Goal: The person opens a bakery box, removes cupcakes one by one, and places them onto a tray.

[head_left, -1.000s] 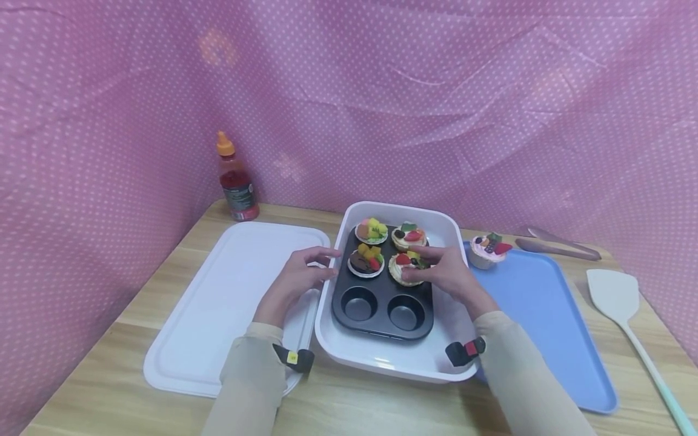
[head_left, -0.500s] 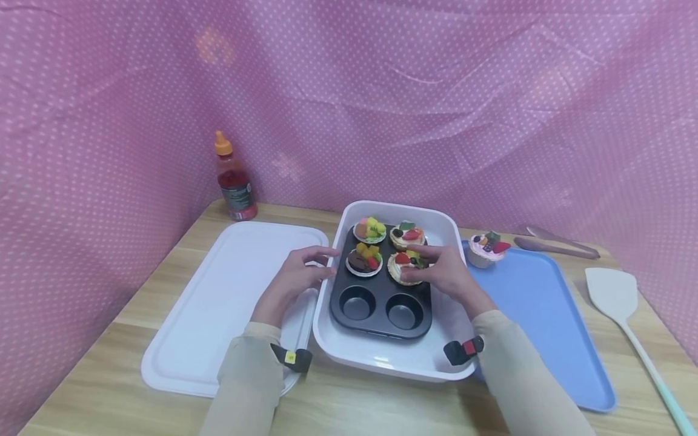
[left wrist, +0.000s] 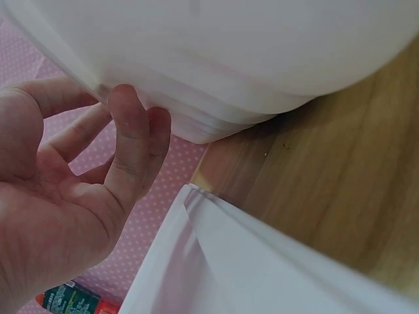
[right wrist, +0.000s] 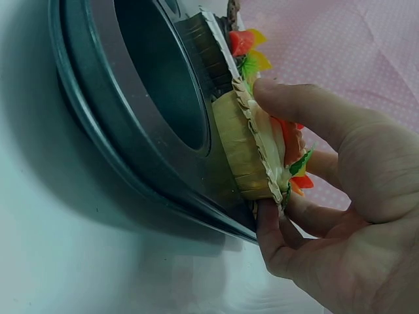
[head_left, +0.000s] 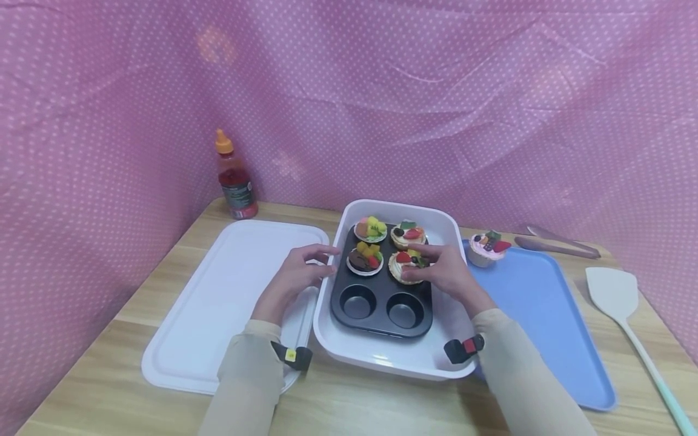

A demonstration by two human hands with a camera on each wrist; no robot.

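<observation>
My right hand (head_left: 444,274) grips a cream cupcake (head_left: 399,270) topped with fruit by its edges, thumb and fingers on opposite sides. In the right wrist view the yellow case of this cupcake (right wrist: 239,147) shows close over the dark muffin pan (right wrist: 141,140). Three more fruit-topped cupcakes sit in the pan, among them a chocolate one (head_left: 362,261); the two near cups hold nothing. The muffin pan (head_left: 376,333) lies inside a white tub (head_left: 382,361). Beside the tub's left rim, my left hand (head_left: 297,275) has its fingers loosely bent, fingertips right at the outer wall (left wrist: 216,91).
Left of the tub lies a white lid (head_left: 229,303). On the right is a blue tray (head_left: 540,321) with a pink-cream cupcake (head_left: 482,254) at its back corner. Tongs (head_left: 556,247), a pale spatula (head_left: 613,293) and a sauce bottle (head_left: 237,188) stand or lie around the edges.
</observation>
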